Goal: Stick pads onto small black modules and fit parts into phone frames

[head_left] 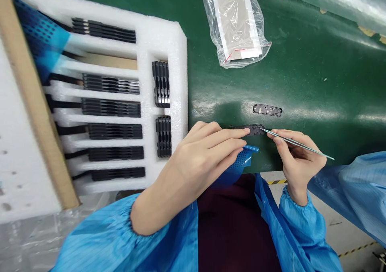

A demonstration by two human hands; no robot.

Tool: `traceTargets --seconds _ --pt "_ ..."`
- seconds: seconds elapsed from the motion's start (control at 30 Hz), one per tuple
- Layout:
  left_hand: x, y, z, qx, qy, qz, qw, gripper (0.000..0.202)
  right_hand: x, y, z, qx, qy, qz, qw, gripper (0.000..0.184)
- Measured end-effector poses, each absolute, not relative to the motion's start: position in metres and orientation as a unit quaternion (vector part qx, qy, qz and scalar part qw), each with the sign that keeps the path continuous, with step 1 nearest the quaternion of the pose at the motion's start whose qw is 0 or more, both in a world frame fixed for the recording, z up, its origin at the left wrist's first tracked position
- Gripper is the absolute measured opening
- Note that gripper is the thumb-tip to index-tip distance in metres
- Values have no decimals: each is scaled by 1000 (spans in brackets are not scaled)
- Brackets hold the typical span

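Observation:
My right hand (298,155) pinches a pair of slim, light-blue tweezers (301,145), whose tips touch the right end of a narrow black plastic part (255,130). At the left end of that part, my left hand (208,151) holds it down with its fingertips, its thumb hidden below. Under the left fingers lies a blue dotted film (241,159), curling at its edge. A second black plastic part (267,110), with small light patches, lies flat on the green table just beyond the one I hold.
On the left, a white foam tray (177,43) holds several stacks of black parts in slots. Another blue dotted film (51,39) hangs over its far left corner. A clear plastic bag (238,27) with grey sheets lies at the back of the green table (325,103).

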State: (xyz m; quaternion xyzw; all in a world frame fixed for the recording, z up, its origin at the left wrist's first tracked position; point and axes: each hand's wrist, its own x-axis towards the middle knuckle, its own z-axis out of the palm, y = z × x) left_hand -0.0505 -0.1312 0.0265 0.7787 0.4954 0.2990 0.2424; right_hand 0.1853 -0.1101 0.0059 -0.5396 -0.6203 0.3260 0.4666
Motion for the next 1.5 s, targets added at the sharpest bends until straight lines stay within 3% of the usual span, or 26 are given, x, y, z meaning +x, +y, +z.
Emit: traceTargets --seconds 0.37,1.5 --pt "-49 -131 27 778 500 299 236 15 188 -114 2 -516 -674 255 464 23" --pt "-44 -133 24 788 495 310 196 12 186 -116 4 -537 -630 311 467 25"
